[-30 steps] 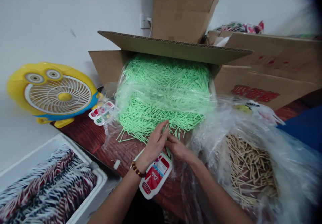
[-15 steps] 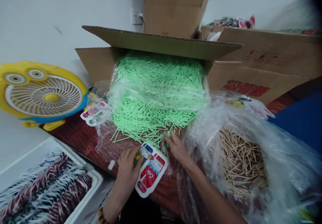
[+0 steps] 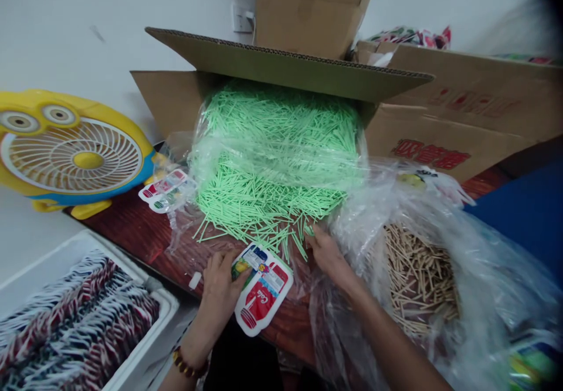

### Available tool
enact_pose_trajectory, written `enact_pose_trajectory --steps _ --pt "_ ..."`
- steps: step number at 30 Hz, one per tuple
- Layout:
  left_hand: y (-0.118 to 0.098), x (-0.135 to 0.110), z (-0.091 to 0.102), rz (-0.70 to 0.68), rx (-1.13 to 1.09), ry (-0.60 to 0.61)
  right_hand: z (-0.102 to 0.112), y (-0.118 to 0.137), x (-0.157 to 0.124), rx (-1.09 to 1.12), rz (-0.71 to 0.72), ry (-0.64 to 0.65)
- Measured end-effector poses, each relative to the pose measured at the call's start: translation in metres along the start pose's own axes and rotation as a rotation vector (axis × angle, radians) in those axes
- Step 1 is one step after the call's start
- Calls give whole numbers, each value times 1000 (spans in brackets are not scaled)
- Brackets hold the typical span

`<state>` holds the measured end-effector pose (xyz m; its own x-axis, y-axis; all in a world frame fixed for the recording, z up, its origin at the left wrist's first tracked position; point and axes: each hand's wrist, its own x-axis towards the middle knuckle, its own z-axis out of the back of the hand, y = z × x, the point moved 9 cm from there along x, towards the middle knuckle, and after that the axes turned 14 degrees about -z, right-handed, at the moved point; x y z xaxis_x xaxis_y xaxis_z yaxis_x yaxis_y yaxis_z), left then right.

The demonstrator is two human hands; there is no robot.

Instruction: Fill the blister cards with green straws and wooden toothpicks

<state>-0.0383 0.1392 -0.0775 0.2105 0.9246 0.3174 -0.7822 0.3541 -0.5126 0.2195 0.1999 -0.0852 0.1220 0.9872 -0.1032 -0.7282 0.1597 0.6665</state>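
My left hand (image 3: 220,279) lies on the near edge of the dark red table (image 3: 141,233), its fingers resting on the left end of a white shaped packet (image 3: 263,290) printed with a red bottle. My right hand (image 3: 324,251) is at the front edge of a big heap of thin green sticks (image 3: 272,162), fingers pinched on a few of them. The heap spills out of a clear plastic bag inside an open cardboard box (image 3: 281,68).
A yellow cartoon desk fan (image 3: 70,153) stands at the left. A second printed packet (image 3: 165,189) lies near it. A white crate (image 3: 88,320) of striped items sits lower left. A plastic bag of wooden sticks (image 3: 417,279) is at the right, cardboard boxes (image 3: 461,115) behind.
My left hand left the green sticks and came back down onto the printed packet. My right hand moved slightly right along the heap's edge.
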Motion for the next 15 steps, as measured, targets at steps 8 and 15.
enact_pose_trajectory --steps 8,15 --pt "5 1 3 31 -96 0 -17 17 -4 -319 -23 22" --pt "9 11 2 63 -189 62 -25 25 -6 -278 -38 36"
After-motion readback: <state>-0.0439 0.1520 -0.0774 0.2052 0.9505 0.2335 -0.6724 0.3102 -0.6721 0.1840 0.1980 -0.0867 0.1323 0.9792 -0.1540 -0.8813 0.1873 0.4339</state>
